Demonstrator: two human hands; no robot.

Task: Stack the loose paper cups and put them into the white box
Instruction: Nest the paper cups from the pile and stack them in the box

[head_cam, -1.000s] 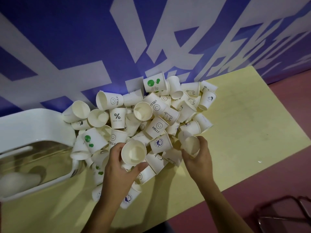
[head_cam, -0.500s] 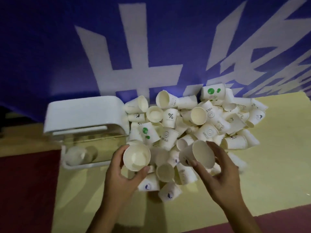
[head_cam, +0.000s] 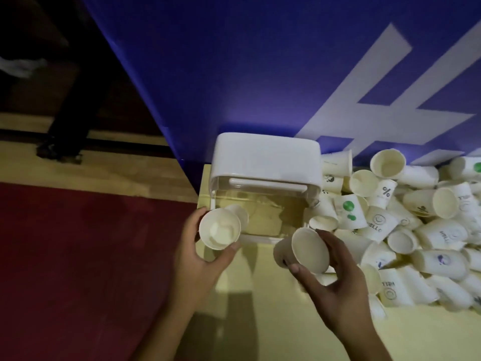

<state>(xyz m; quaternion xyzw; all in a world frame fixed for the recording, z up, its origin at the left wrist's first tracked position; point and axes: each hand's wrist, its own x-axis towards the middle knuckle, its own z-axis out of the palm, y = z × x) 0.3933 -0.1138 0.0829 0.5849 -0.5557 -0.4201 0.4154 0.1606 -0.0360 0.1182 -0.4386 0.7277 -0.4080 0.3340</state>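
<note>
Level: the scene is reading dim, the upper left sinking to black
Source: light is falling from above, brightening the white box [head_cam: 265,155] and paper cups [head_cam: 390,220]
Shadows: the left hand [head_cam: 197,256] is throwing a soft shadow down the table [head_cam: 286,332]
Sharpness: detail is looking soft; the right hand [head_cam: 335,280] is smearing slightly
Edges: straight lines are leaning

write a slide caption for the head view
Left hand grips a cup, right hand a second cup, in front of the white box beside the cup pile on the table.
</note>
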